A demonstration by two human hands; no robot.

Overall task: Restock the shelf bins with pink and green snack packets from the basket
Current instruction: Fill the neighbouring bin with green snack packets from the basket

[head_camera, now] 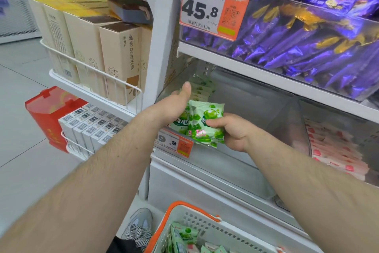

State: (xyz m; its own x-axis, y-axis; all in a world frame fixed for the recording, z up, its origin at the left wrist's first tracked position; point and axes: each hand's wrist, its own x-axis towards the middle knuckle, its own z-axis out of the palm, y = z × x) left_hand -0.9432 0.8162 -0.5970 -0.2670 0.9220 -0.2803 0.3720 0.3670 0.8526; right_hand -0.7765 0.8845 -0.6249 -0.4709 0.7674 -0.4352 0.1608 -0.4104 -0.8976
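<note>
Right hand (231, 131) pinches green packets (202, 123) by one edge at the bin (256, 97); left hand (174, 107) open, steadying; packets look light, soft, slippery; grip the flat seam.

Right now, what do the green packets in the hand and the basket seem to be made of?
The green packets that the right hand grips look like thin glossy plastic film: they crinkle and catch the light. The basket looks like hard matt plastic, grey-white with moulded slots and an orange rim.
</note>
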